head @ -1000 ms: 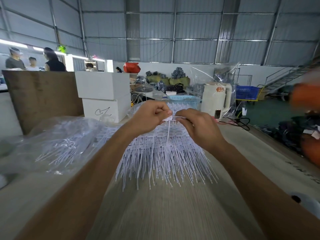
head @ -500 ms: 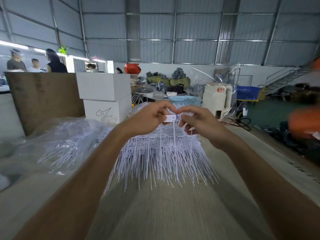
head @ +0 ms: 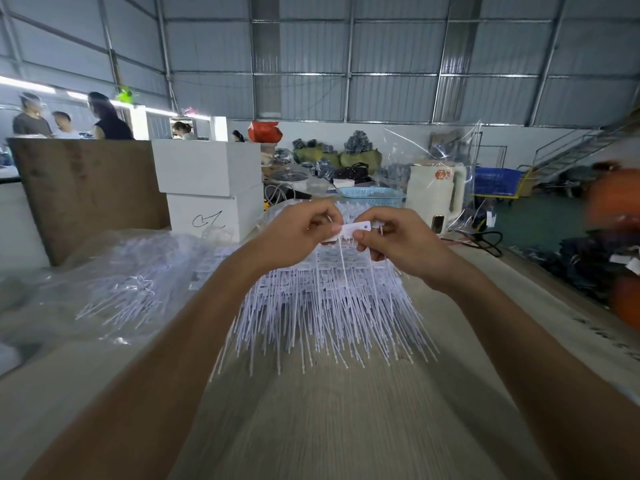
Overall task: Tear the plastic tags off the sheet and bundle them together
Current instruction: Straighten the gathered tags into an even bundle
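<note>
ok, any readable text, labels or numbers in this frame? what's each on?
None can be read.
Lower white box: a black handwritten scrawl, not legible as a word.
White appliance: an orange-red label, too blurred.
Table, right edge: dark printed marks, too blurred.
Plastic tag between the hands: no print visible.

Warehouse hall with grey corrugated metal walls (head: 311, 64)

White boxes (head: 207, 174) stand beside a brown board (head: 86, 188); a metal staircase (head: 575, 150) rises far right.

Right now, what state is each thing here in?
Left hand: pinching the small white plastic tag.
Right hand: pinching the same tag.
White plastic tag sheets: piled on the table, stems fanned toward the camera.
Clear plastic bag of tags: lying left of the pile.
</note>
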`<state>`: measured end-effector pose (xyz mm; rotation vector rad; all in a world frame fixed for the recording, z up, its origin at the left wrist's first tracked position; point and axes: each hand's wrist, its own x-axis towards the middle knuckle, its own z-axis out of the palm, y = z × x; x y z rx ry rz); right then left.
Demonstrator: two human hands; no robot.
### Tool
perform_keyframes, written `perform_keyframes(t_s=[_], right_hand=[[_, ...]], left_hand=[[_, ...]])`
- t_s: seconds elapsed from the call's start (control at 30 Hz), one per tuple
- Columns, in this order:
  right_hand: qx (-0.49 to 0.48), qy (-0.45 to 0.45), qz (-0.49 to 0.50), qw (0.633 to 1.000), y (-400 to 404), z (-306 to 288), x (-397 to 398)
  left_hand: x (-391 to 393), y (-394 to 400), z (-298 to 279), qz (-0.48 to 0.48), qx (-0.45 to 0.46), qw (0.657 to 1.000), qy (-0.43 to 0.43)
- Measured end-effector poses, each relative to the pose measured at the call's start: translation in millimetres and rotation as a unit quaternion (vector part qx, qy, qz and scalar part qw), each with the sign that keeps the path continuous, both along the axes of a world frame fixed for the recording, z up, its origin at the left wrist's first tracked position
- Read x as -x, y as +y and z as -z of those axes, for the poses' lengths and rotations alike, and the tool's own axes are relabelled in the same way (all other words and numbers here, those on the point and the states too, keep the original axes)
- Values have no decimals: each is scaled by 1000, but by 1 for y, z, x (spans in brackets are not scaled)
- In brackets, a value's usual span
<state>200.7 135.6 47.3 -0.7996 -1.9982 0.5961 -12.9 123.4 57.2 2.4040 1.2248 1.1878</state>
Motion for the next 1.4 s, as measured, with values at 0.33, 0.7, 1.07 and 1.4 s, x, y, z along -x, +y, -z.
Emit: perform_keyframes(t_s=[0.33, 0.7, 1.07, 1.4], right_hand=[[-118, -57, 22, 991, -1, 3, 8], [-329, -144, 100, 928, -8, -1, 9], [-263, -114, 253, 924, 3, 4, 10], [36, 165, 82, 982, 6, -6, -9]], left_hand=[[4, 5, 4, -10, 38, 998, -54], [6, -2, -1, -12, 60, 997, -46], [3, -3, 1, 3, 70, 991, 113], [10, 8, 5, -16, 42, 995, 94]])
